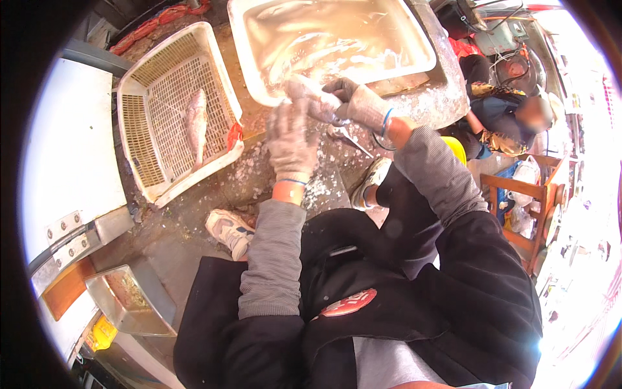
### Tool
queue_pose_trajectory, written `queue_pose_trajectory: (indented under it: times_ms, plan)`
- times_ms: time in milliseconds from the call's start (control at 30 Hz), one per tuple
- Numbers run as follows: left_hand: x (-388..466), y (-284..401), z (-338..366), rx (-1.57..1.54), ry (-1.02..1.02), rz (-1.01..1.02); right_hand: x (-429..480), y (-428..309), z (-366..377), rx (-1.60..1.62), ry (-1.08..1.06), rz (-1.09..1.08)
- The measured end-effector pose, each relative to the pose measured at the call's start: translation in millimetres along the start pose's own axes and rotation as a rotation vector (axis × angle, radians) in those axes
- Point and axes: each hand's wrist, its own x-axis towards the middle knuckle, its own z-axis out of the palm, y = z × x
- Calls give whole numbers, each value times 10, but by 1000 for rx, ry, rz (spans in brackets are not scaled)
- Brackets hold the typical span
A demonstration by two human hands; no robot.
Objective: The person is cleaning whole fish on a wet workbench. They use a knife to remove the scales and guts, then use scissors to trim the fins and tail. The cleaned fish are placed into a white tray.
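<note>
My right hand (357, 99), in a grey-white work glove, grips one end of a grey fish (318, 104) at the near rim of a white plastic tub (257, 92). Blurred by motion, my gloved left hand (291, 141) is beside the fish, palm down with fingers stretched forward. Whether those fingers touch or hold it cannot be told. Cloudy brown water (311, 41) fills the tub, with pale fish shapes showing in it. Under my right hand lies a thin pointed metal tool (357, 142), partly hidden. Loose fish scales (323, 187) are scattered below my hands.
A slotted plastic basket (138, 131) holding a single fish (197, 124) stands at the left. The tub rests by a stone ledge (449, 92). Another person (505, 119) sits to the right, near a wooden rack (515, 187) with plastic bags. A metal pan (129, 301) is at lower left.
</note>
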Motion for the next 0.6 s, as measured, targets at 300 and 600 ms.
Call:
queue_pose_trajectory:
  times_ms: [300,600]
  plan:
    - [-126,13,-81,-772,-3,-228,-363,122,263,372,-99,68]
    - [-20,-254,-541,-1527,364,-893,-176,615,-65,1300,-419,189]
